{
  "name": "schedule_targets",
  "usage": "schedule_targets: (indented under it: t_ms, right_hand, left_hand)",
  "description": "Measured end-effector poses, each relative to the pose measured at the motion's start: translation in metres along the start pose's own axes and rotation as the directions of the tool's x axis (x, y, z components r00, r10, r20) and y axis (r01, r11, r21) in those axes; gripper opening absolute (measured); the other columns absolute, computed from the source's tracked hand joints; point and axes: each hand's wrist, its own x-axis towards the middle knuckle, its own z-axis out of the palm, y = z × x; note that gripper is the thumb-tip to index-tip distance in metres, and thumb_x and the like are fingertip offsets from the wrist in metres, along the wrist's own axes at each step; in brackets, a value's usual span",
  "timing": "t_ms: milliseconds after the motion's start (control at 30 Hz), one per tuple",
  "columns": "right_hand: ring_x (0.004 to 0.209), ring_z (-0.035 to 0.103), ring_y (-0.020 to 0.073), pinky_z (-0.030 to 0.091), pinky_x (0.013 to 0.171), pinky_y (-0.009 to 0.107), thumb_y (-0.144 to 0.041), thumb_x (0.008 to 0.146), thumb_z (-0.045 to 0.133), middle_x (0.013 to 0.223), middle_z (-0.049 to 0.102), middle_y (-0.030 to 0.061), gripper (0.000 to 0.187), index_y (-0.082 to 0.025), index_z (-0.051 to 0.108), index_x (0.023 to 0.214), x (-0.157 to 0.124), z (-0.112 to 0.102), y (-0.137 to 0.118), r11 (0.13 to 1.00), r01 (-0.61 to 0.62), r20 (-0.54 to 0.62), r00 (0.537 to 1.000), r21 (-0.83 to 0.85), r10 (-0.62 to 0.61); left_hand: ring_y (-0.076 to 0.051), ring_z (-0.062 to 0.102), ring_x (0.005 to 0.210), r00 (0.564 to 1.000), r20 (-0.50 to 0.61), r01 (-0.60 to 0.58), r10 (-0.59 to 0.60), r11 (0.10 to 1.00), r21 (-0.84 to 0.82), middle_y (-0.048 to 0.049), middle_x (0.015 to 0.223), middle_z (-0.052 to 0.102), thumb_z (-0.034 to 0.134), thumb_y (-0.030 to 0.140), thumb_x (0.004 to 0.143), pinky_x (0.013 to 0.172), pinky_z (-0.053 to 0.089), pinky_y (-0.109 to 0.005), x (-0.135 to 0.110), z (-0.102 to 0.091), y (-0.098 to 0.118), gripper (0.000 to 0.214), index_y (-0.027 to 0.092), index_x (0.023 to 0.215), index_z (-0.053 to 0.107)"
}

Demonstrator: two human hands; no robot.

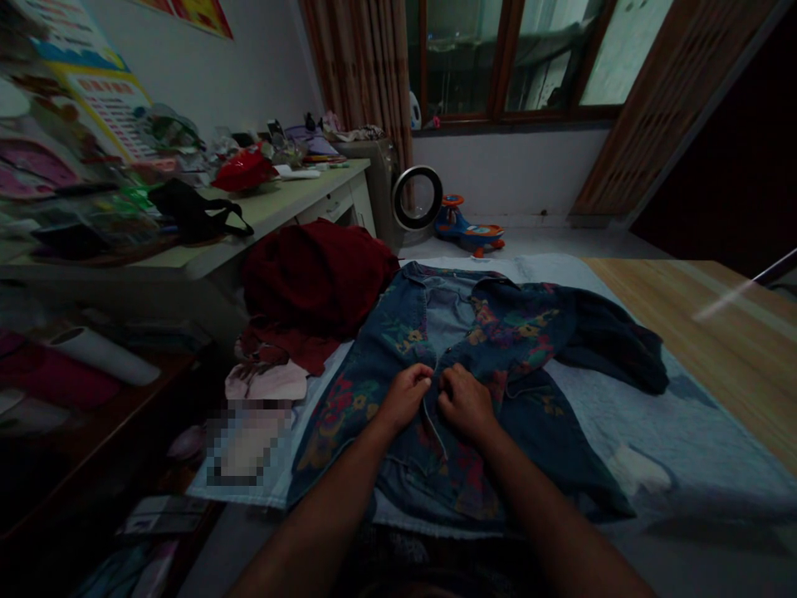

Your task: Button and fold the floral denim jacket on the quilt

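A blue denim jacket with a colourful flower print (523,332) lies spread on a pale blue cloth (660,448), its collar away from me and one sleeve stretched to the right. At the middle of its front, my left hand (408,394) pinches one edge of the opening. My right hand (464,400) is closed on the facing edge, just a little apart from the left. Below the hands the front edges part slightly. The fingertips are partly hidden, and whether a button lies between them is too small to tell.
Dark red cloth (317,274) is heaped left of the jacket, with a pale pink cloth (266,382) nearer me. A cluttered desk (286,199) stands at the left. Bare wooden tabletop (691,291) shows at right. A blue and orange ride-on toy (466,226) stands on the floor beyond.
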Motion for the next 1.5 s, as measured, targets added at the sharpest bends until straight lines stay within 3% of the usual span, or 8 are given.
schedule_targets:
  t_ms: [133,267,367,533,700,1067,1267,1500]
  right_hand:
    - [0.087,0.057,0.0178,0.036,0.069,0.027,-0.017,0.083,0.049,0.093,0.061,0.0032,0.009,-0.022,0.055,0.087,0.003,-0.003,0.005,0.991,0.008,0.008,1.0,0.135,-0.009]
    - [0.078,0.057,0.0162,0.037,0.069,0.026,-0.019,0.083,0.051,0.081,0.062,-0.0003,0.006,-0.021,0.055,0.086,0.008,-0.002,0.017,0.91,-0.017,0.042,0.999,0.415,0.0]
    - [0.071,0.055,0.0142,0.039,0.064,0.025,-0.024,0.08,0.054,0.075,0.059,-0.0022,0.007,-0.021,0.057,0.086,0.01,0.0,0.024,0.764,-0.031,0.057,0.998,0.645,-0.007]
    - [0.055,0.046,0.0094,0.035,0.052,0.021,-0.034,0.073,0.064,0.065,0.052,-0.0068,0.019,-0.021,0.056,0.084,0.012,-0.002,0.024,0.426,-0.212,0.225,0.974,0.88,0.02]
    - [0.056,0.047,0.0081,0.039,0.053,0.021,-0.039,0.068,0.073,0.066,0.053,-0.0064,0.028,-0.019,0.059,0.082,0.012,-0.006,0.023,0.296,-0.23,0.24,0.971,0.927,0.002]
    - [0.055,0.047,0.0071,0.035,0.053,0.02,-0.034,0.068,0.074,0.066,0.055,-0.0062,0.024,-0.018,0.061,0.08,0.012,-0.008,0.022,0.272,-0.254,0.266,0.964,0.928,-0.009]
    - [0.055,0.048,0.0072,0.035,0.052,0.02,-0.035,0.067,0.076,0.067,0.056,-0.0059,0.026,-0.018,0.062,0.08,0.012,-0.007,0.026,0.255,-0.276,0.289,0.957,0.927,-0.014]
    - [0.054,0.045,0.0073,0.033,0.052,0.021,-0.033,0.068,0.073,0.065,0.054,-0.0065,0.022,-0.019,0.059,0.078,0.014,0.002,0.027,0.274,-0.248,0.257,0.967,0.929,0.004]
  left_hand:
    - [-0.016,0.06,0.075,1.0,0.01,0.009,-0.008,0.999,-0.031,-0.0008,0.08,0.066,0.054,0.026,0.077,0.07,0.047,-0.025,-0.001,0.001,0.0,0.02,0.016,0.089,0.065]
    - [-0.017,0.061,0.076,1.0,-0.006,0.031,-0.031,0.999,-0.043,-0.0015,0.081,0.067,0.054,0.026,0.075,0.07,0.048,-0.025,-0.001,0.001,-0.001,0.022,0.015,0.09,0.067]
    - [-0.017,0.061,0.076,0.999,0.022,0.04,-0.039,0.998,-0.046,-0.0018,0.081,0.067,0.055,0.027,0.075,0.07,0.047,-0.026,-0.003,0.001,0.003,0.023,0.015,0.091,0.067]
    - [-0.015,0.058,0.073,0.999,0.044,-0.003,0.005,0.999,-0.052,0.0006,0.076,0.063,0.059,0.028,0.073,0.068,0.045,-0.024,-0.007,-0.003,0.01,0.021,0.016,0.088,0.067]
    - [-0.013,0.056,0.07,0.996,0.09,0.015,-0.005,0.994,-0.11,0.0006,0.075,0.063,0.06,0.027,0.073,0.065,0.044,-0.023,-0.009,-0.006,0.009,0.019,0.016,0.086,0.069]
    - [-0.009,0.053,0.053,0.993,0.07,0.103,-0.09,0.974,-0.202,0.0042,0.064,0.057,0.067,0.034,0.071,0.053,0.043,-0.021,-0.009,0.001,0.015,0.023,0.015,0.083,0.062]
    - [-0.008,0.05,0.053,1.0,0.007,0.031,-0.03,0.992,-0.121,0.0054,0.064,0.054,0.071,0.034,0.071,0.049,0.037,-0.018,-0.008,0.002,0.005,0.025,0.016,0.083,0.059]
    - [-0.011,0.055,0.067,0.989,-0.032,-0.14,0.146,0.98,0.145,-0.0005,0.082,0.06,0.07,0.029,0.074,0.063,0.045,-0.022,-0.01,0.003,0.004,0.016,0.015,0.082,0.066]
